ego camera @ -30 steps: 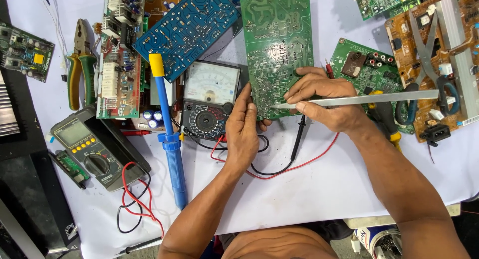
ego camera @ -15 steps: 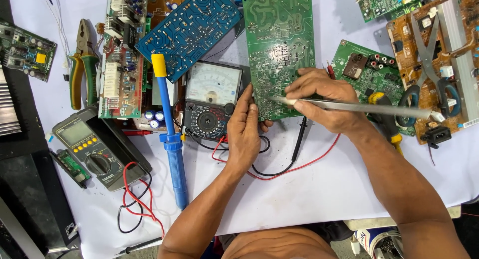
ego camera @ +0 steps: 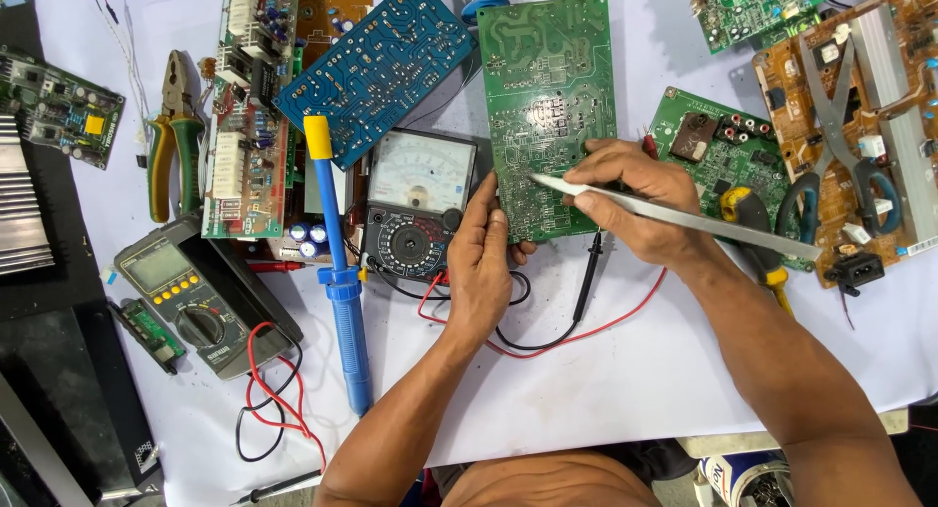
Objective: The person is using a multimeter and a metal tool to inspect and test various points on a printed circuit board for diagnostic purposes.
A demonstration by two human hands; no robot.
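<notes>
A green circuit board (ego camera: 547,87) lies solder side up in the middle of the white-covered table (ego camera: 606,390). My left hand (ego camera: 481,263) grips its lower left edge, next to an analog multimeter (ego camera: 418,204). My right hand (ego camera: 635,199) holds long metal tweezers (ego camera: 684,217), their tip touching the board near its lower middle. Red and black test leads (ego camera: 576,312) curl under both hands.
A blue desoldering pump (ego camera: 337,273) lies left of the meter, a digital multimeter (ego camera: 186,297) further left. Pliers (ego camera: 171,136), a blue board (ego camera: 376,67), other boards (ego camera: 718,155), scissors (ego camera: 840,126) on a brown board, and a yellow-handled screwdriver (ego camera: 757,238) surround the hands.
My right hand has shifted the tweezers slightly, moving the tip leftward on the green board. My left hand stays on the board's edge.
</notes>
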